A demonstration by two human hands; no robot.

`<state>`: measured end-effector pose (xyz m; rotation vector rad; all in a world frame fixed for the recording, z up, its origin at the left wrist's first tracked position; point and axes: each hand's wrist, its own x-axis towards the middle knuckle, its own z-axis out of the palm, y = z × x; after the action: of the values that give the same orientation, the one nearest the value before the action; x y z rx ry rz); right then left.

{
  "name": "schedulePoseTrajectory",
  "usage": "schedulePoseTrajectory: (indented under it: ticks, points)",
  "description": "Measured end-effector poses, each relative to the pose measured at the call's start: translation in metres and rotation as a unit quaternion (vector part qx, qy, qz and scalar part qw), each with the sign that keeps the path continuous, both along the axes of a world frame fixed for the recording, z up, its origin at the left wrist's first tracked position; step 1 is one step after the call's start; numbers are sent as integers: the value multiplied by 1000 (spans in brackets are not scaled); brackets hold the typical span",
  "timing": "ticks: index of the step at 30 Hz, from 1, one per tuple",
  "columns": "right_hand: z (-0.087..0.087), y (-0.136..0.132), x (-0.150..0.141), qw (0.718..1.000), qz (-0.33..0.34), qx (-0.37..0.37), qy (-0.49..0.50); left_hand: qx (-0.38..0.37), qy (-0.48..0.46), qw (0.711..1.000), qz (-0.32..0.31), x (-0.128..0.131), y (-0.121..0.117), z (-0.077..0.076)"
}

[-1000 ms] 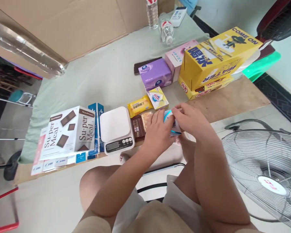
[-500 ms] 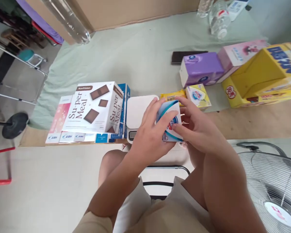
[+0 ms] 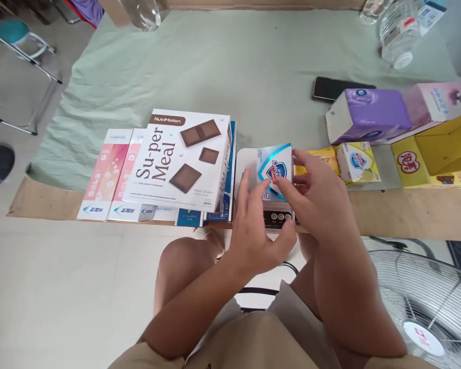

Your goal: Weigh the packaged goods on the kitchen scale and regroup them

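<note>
A white and blue Safeguard soap box (image 3: 274,163) is over the white kitchen scale (image 3: 247,158), its shield logo facing up; whether it rests fully on the plate I cannot tell. My right hand (image 3: 325,202) grips the box from the right, thumb on its printed face and fingers along its side. My left hand (image 3: 258,230) is open, fingers spread and thumb apart, hovering over the scale's left front with a fingertip by the box's lower left corner. It hides part of the scale's front, where a dark panel with round buttons (image 3: 280,217) shows.
Left of the scale, a Su-per Meal box (image 3: 180,159) lies on pink and white boxes (image 3: 105,174). To the right are a yellow soap box (image 3: 358,161), a purple tissue pack (image 3: 369,115), a phone (image 3: 341,89) and an open yellow carton (image 3: 438,148). A fan (image 3: 426,307) stands below.
The soap box has gone from being held in both hands to lying over the scale. My left hand has let go and spread its fingers. The view has shifted, so the table appears further left.
</note>
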<state>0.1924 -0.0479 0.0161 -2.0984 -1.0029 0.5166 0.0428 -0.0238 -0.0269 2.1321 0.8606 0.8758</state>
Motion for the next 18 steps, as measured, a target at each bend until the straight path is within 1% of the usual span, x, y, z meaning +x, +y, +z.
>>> schedulePoseTrajectory:
  ticks: [4, 7, 12, 15, 18]
  points:
    - [1, -2, 1, 998, 10, -48, -35, -53, -1, 999, -13, -1, -1, 1]
    - [1, -6, 5, 998, 3, -50, -24, -80, 5, 997, -16, -1, -2, 2]
    - [2, -12, 7, 998, -2, -54, -25, -80, -11, 997, -17, 0, -5, -3]
    - [3, -14, 3, 998, 17, -58, -27, -73, -34, 997, -17, 2, -4, -8]
    - [4, -17, -1, 996, 51, -68, -33, -63, -67, 996, -19, 4, -1, -12]
